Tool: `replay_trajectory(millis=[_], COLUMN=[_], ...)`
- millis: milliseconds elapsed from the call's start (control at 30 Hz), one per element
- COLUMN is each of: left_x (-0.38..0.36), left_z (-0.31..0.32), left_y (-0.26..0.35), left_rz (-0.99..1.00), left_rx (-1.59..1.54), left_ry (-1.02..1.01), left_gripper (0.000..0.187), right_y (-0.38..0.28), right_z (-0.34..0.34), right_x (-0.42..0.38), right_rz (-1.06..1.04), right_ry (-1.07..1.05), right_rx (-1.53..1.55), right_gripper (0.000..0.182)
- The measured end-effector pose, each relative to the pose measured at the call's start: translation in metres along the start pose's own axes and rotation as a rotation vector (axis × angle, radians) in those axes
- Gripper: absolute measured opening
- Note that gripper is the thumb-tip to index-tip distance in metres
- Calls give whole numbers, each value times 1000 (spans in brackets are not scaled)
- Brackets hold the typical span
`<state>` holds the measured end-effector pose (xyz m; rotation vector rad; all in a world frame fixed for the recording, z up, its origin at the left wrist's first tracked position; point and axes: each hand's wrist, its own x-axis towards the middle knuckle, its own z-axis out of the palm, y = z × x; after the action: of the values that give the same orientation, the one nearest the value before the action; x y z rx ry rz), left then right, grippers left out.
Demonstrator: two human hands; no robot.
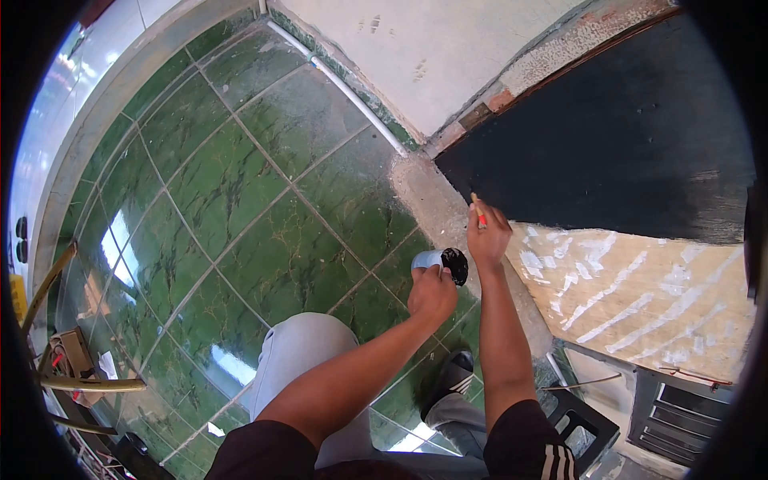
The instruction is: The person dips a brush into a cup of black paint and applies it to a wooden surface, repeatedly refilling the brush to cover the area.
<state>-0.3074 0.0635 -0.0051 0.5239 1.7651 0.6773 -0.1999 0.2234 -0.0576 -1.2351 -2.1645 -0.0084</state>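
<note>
1. Your left hand [433, 294] is closed around a pale, rounded cup [426, 260], its mouth coated in glossy black.
2. Your right hand [490, 234], apart from the left, grips a slim brush [481, 214], tip at the near corner of the panel [592, 136]; contact cannot be confirmed.
3. Panel: matte black upper area, ragged border; pale wood grain below with white diagonal smears.
4. Edges: rough, chipped masonry [500, 98] along the panel's upper side.
5. Room: glossy green tiles [232, 184] lie open left of the cup; your knee [308, 340] stands near below.
</note>
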Motion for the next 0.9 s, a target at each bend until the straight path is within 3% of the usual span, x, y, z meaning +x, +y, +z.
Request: replay_trajectory(millis=[67, 167, 267, 367, 467, 567, 767, 900], left_x=[-2, 2, 2, 0, 2, 3, 4, 3], left_z=[1, -3, -5, -4, -2, -3, -7, -5], left_y=[-2, -3, -2, -1, -5, -5, -4, -6], left_rz=[15, 14, -1, -6, -13, -7, -26, -28], left_rx=[-24, -14, 23, 42, 50, 95, 47, 51], left_ry=[36, 36, 5, -1, -28, -25, -34, -40], left_gripper=[41, 41, 43, 43, 42, 41, 41, 41], right_y=[10, 17, -7, -3, -2, -6, -17, 2], right_z=[13, 11, -1, 11, 5, 7, -2, 21], right_x=[2, 13, 12, 4, 16, 11, 17, 4], right_rz=[-68, 48, -6, 55, 117, 140, 140, 43], right_ry=[-40, 167, 247, 126, 314, 252, 324, 113], right_rx=[-32, -64, -15, -25, -90, -3, -50, -63], right_gripper=[13, 13, 14, 17, 15, 15, 15, 16])
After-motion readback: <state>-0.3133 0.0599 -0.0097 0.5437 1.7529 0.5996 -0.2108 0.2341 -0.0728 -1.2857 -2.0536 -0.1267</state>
